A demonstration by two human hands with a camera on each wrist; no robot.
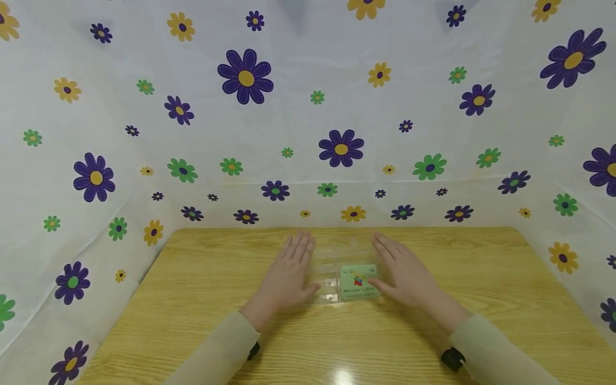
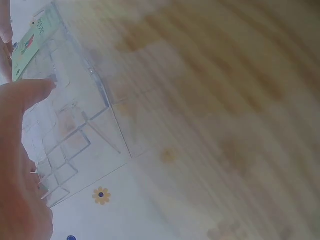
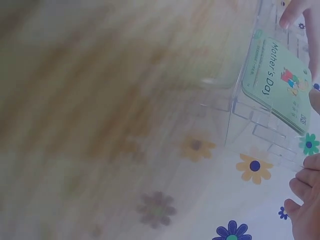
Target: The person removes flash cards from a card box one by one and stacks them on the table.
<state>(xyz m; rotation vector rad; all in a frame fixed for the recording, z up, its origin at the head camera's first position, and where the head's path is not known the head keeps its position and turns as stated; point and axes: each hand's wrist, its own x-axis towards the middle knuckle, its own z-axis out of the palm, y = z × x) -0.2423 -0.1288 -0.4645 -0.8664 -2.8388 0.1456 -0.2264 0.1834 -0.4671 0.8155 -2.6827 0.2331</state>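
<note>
A clear plastic rack (image 1: pixel 324 283) with stepped compartments in two columns stands on the table. A stack of pale green cards (image 1: pixel 358 280) printed "Mother's Day" sits in its front right compartment; the right wrist view shows the cards (image 3: pixel 277 82) leaning back. My left hand (image 1: pixel 289 275) lies along the rack's left side, fingers straight and thumb toward the front. On the opposite side is my right hand (image 1: pixel 404 272), fingers extended, its thumb over the cards' right edge. Whether each palm presses the plastic is hard to tell.
The wooden table (image 1: pixel 202 299) extends around the rack on every side. A white cloth (image 1: pixel 298 123) with purple, yellow and green flowers encloses the back and both sides. Black bands (image 1: pixel 453 359) show at the cuffs of the light sleeves.
</note>
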